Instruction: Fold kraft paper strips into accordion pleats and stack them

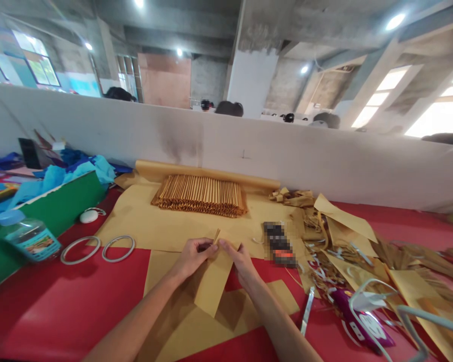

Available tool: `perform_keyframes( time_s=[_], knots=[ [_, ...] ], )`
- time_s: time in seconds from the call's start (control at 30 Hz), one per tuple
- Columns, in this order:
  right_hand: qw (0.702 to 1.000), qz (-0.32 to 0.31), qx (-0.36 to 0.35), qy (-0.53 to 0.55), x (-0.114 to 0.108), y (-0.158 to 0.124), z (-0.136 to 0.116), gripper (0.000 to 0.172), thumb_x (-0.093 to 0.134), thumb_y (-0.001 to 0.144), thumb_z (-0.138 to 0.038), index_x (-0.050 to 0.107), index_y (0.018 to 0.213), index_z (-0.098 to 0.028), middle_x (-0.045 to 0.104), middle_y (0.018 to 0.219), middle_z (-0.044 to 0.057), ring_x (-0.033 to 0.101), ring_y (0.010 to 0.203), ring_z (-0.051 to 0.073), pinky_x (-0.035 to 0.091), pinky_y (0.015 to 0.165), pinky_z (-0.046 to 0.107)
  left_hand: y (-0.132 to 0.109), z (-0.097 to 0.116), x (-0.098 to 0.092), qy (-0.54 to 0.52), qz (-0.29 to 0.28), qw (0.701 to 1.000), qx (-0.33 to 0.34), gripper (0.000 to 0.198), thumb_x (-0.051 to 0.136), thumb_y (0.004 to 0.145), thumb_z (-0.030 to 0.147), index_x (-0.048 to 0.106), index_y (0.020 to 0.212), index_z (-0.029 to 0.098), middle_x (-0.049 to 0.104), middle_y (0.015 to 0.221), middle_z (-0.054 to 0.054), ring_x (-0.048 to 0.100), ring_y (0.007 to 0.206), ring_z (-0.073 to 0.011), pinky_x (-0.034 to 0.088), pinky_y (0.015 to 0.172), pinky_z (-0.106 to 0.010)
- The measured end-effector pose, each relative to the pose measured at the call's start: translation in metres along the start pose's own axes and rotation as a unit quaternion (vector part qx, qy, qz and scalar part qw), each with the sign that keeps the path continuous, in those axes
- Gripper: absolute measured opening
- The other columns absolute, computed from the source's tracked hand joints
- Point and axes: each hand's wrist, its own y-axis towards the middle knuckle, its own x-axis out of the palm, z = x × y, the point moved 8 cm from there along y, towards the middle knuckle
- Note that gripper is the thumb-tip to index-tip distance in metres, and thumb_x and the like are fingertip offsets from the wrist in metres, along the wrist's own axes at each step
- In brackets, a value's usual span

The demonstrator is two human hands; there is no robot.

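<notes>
A strip of tan kraft paper (213, 284) hangs between my hands, its far end gathered into narrow folds. My left hand (194, 255) pinches the folded end between thumb and fingers. On the strip's other side, my right hand (239, 255) grips the edge near the same folds, thumb on top. Beneath lie flat sheets of tan paper (169, 327) on the red tabletop (98, 301). Just beyond my hands sits a long stack of pleated paper (200, 195), its folds packed tightly side by side on a larger tan sheet (132, 206).
To the left are two pale rings (118, 249), a plastic bottle (30, 236) and a green board (60, 203). A pixelated dark object (279, 245), a cutter knife (307, 310), a purple packet (362, 319) and paper scraps (347, 226) spread rightward. A white partition (309, 161) stands behind.
</notes>
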Motion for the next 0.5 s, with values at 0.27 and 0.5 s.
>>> perform_keyframes(
  time_s=[0.27, 0.5],
  knots=[
    [1.000, -0.003, 0.000, -0.012, 0.0010, 0.0001, 0.0007, 0.047, 0.088, 0.068, -0.046, 0.074, 0.100, -0.015, 0.078, 0.094, 0.010, 0.074, 0.075, 0.026, 0.060, 0.070, 0.036, -0.0007, -0.0005, -0.0022, 0.014, 0.025, 1.000, 0.001, 0.043, 0.076, 0.077, 0.057, 0.079, 0.083, 0.015, 0.073, 0.077, -0.006, 0.062, 0.071, -0.0188, 0.045, 0.066, -0.026],
    [1.000, -0.007, 0.004, -0.011, 0.0022, -0.0006, 0.0023, 0.046, 0.088, 0.068, -0.045, 0.074, 0.099, -0.015, 0.078, 0.090, 0.009, 0.073, 0.071, 0.024, 0.059, 0.068, 0.034, -0.0026, 0.0002, 0.0002, 0.002, 0.020, 1.000, -0.015, 0.041, 0.076, 0.077, 0.056, 0.078, 0.079, 0.015, 0.070, 0.072, -0.004, 0.058, 0.067, -0.0161, 0.042, 0.063, -0.024]
  ],
)
